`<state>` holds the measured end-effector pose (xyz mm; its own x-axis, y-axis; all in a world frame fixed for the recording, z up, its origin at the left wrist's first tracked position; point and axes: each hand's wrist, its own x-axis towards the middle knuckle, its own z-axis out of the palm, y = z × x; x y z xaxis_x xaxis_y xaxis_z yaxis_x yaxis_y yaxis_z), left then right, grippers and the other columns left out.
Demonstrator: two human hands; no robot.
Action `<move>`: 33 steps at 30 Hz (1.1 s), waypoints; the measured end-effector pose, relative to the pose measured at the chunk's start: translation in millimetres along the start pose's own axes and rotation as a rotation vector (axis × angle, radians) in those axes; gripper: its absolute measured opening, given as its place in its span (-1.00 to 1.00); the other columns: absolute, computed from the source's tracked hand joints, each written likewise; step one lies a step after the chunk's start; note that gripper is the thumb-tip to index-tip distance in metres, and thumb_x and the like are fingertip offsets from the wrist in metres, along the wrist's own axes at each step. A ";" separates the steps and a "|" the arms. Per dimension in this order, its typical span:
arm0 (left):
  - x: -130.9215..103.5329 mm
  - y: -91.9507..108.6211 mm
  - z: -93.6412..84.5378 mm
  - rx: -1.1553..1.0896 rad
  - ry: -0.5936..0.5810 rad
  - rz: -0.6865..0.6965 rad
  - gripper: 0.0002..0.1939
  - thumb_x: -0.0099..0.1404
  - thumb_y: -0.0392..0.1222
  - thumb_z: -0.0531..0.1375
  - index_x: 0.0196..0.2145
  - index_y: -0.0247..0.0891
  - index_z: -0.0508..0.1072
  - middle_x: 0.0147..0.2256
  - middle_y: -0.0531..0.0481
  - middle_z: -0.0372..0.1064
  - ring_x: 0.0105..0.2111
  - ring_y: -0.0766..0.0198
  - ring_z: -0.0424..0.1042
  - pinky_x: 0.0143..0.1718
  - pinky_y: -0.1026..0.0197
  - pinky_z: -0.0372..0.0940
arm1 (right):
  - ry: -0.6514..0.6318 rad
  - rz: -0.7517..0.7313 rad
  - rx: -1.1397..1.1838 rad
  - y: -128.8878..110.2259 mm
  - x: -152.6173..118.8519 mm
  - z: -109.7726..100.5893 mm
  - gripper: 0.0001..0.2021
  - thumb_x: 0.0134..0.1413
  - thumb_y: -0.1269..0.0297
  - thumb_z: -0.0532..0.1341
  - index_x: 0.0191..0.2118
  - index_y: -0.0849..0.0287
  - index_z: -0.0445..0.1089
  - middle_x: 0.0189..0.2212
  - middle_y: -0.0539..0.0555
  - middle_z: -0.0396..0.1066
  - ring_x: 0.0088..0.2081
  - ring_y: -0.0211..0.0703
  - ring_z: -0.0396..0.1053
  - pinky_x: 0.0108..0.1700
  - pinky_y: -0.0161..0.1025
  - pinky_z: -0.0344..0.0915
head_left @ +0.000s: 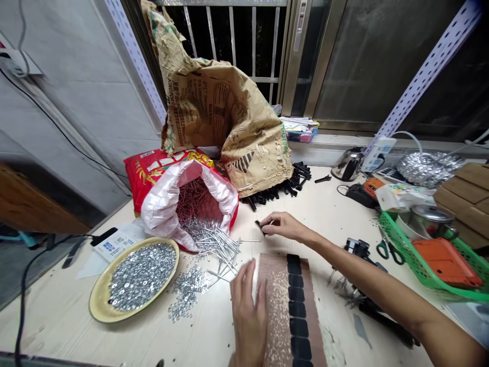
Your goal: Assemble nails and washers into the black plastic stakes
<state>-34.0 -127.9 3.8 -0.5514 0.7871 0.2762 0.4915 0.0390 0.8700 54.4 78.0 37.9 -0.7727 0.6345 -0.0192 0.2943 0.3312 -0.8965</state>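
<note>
My right hand (281,225) is closed around a small black plastic piece (260,227), just beyond the far end of a brown speckled board (278,311). A row of black pads (297,294) runs along that board. At its left edge is my left hand (248,306), fingers apart, with no object visible in it. Long silver pins (217,243) spill from a red and white sack (164,204) beyond this hand. Small metal washers (189,290) lie loose to its left, and more fill a yellow plate (95,311).
A torn brown paper sack (260,142) stands at the back, with black plastic pieces (300,178) spilling beside it. On the right are dark-handled scissors (389,251), a green basket (412,272) and a kettle (347,163). A black tool (357,247) lies under my right forearm.
</note>
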 end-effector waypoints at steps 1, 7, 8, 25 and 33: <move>10.9 1.7 -0.9 0.049 0.028 0.080 -0.51 0.25 -0.05 0.12 0.13 -0.14 0.28 0.11 -0.18 0.22 0.14 0.01 0.17 0.11 -0.08 0.14 | -0.071 0.035 0.173 -6.6 -10.6 0.2 -0.66 0.02 0.14 0.25 -0.15 0.30 0.43 -0.26 0.13 0.41 -0.33 -0.25 0.40 -0.23 -0.25 0.35; 53.4 -3.1 -3.6 -0.107 -0.096 -0.136 -0.56 0.27 0.04 0.05 -0.02 -0.28 0.39 -0.21 -0.17 0.44 -0.22 0.08 0.43 -0.14 0.00 0.31 | -0.335 0.039 0.130 -18.4 5.8 10.3 -0.58 0.24 0.02 0.01 -0.06 0.27 0.35 -0.23 0.16 0.43 -0.34 -0.27 0.42 -0.29 -0.30 0.34; 54.2 -5.4 -4.3 -0.171 -0.103 -0.253 -0.53 0.24 0.10 0.06 -0.07 -0.31 0.40 -0.37 -0.10 0.44 -0.39 0.15 0.43 -0.28 0.07 0.35 | -0.181 0.050 -0.042 -14.5 22.0 12.3 -0.61 0.27 0.05 -0.04 -0.08 0.26 0.34 -0.22 0.16 0.42 -0.32 -0.27 0.42 -0.28 -0.31 0.33; 53.5 -5.6 6.9 -0.630 0.008 -0.669 -0.36 0.00 0.16 0.29 -0.10 -0.41 0.47 -0.29 -0.20 0.49 -0.49 0.33 0.38 -0.36 0.22 0.33 | 0.287 0.219 -0.703 30.6 105.1 35.0 -0.75 0.18 0.23 0.11 -0.05 0.14 0.16 -0.13 0.16 0.37 -0.14 -0.05 0.37 -0.17 -0.22 0.17; 57.6 -14.4 -3.5 -0.751 0.048 -0.732 -0.54 0.12 -0.02 0.28 -0.08 -0.37 0.43 -0.11 -0.30 0.45 -0.30 0.16 0.51 -0.23 0.15 0.39 | 0.270 0.242 -0.576 12.9 91.0 35.5 -0.77 0.03 0.43 0.11 -0.13 0.20 0.20 -0.23 0.14 0.40 -0.24 -0.13 0.37 -0.31 -0.30 0.16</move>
<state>-75.2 -85.3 8.6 -0.5794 0.6997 -0.4179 -0.5081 0.0908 0.8565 -32.1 115.2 8.9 -0.5018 0.8649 -0.0116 0.7519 0.4295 -0.5002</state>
